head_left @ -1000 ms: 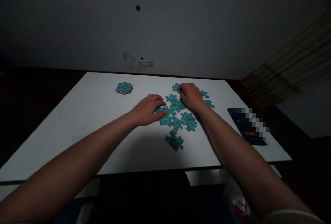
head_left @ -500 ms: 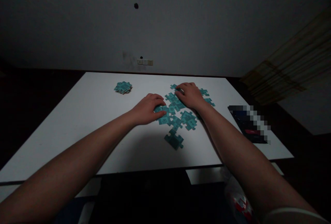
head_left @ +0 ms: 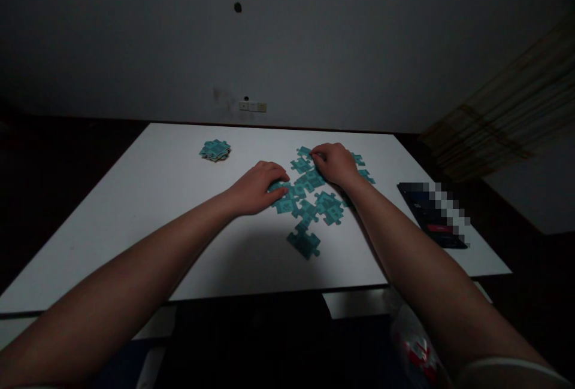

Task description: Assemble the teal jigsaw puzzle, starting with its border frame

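Note:
Teal jigsaw puzzle pieces (head_left: pixel 308 212) lie flat in a loose cluster on the white table (head_left: pixel 135 209). My left hand (head_left: pixel 258 188) rests at the cluster's left edge, thumb and fingers apart around a piece (head_left: pixel 277 186). At the far side, my right hand (head_left: pixel 336 164) is closed, thumb and index finger pinched at the edge of a small puzzle piece (head_left: pixel 304 152). The hand covers part of the cluster behind it. Nearest to me, a darker piece (head_left: pixel 304 243) sits at the cluster's lower end, touching or almost touching the piece above it.
A stack of puzzle pieces (head_left: pixel 215 150) stands at the back left of the table. To the right lies a dark flat item (head_left: pixel 426 212), partly pixelated. A plastic bag with red and white print (head_left: pixel 420 353) is below the front edge. A wall with sockets (head_left: pixel 252 106) rises behind.
My right thumb and index finger have come together in a pinch at the far piece; they were more spread before. My left hand has hardly moved. The view has shifted slightly.

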A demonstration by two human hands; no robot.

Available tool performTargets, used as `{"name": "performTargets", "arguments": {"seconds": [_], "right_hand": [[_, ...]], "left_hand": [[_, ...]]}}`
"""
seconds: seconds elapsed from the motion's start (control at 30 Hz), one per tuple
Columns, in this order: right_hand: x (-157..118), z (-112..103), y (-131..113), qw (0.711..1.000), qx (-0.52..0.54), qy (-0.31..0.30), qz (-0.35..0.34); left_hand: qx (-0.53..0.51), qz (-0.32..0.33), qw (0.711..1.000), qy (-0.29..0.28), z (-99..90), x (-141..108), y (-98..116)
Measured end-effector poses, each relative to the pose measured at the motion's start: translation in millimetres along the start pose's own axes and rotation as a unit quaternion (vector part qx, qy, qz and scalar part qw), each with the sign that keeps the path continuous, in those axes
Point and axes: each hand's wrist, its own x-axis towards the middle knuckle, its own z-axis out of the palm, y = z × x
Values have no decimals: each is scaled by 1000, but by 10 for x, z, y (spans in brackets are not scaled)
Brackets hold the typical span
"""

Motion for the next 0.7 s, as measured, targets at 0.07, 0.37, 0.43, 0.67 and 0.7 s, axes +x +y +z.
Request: {"name": "performTargets", "arguments": {"seconds": [0.07, 0.37, 0.43, 0.67, 0.7], "right_hand": [[-10, -14, -14, 1000, -7, -3, -14], [-66, -6, -34, 995, -24, -33, -94], [-71, -22, -59, 994, -28, -29, -98], [-93, -74, -130, 992, -38, -57, -107], [-98, -68, -131, 992, -32, -59, -107]], "left_hand": [[-9, 5, 1000, 8, -10, -3, 5], [-8, 56, 997, -46, -22, -44, 45], [-7, 58, 997, -53, -19, -47, 48], [-12, 58, 997, -53, -21, -48, 45], [-12, 58, 997, -52, -20, -47, 43]]}}
